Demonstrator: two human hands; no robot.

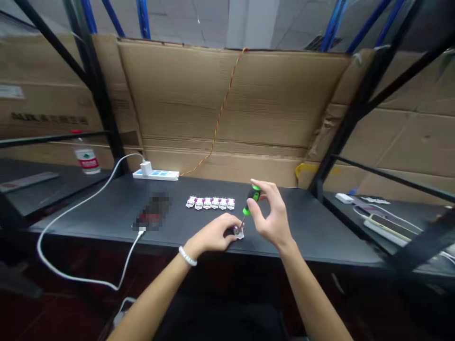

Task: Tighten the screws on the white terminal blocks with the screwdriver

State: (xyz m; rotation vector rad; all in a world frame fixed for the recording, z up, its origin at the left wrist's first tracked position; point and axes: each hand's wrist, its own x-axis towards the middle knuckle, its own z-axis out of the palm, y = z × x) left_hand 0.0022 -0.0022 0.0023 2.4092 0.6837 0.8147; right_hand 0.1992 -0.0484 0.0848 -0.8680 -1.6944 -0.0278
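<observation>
Between the thumb and fingers of my left hand (216, 233) is a small white and purple part (239, 233), held down on the dark tabletop near its front edge. My right hand (272, 215) is closed around the black and green handle of a screwdriver (253, 194). The screwdriver leans, and its thin shaft runs down to the small part, its tip at or on it. Behind my left hand, several similar white and purple parts (211, 203) lie in a row. A white bracelet is on my left wrist.
A white power strip (156, 175) lies by the cardboard wall (227, 113). Its white cable loops past the front edge to a blurred-out phone-like object (152, 213). A water bottle (86, 157) stands on the left shelf. Black rack posts (341, 137) flank the table (313, 232).
</observation>
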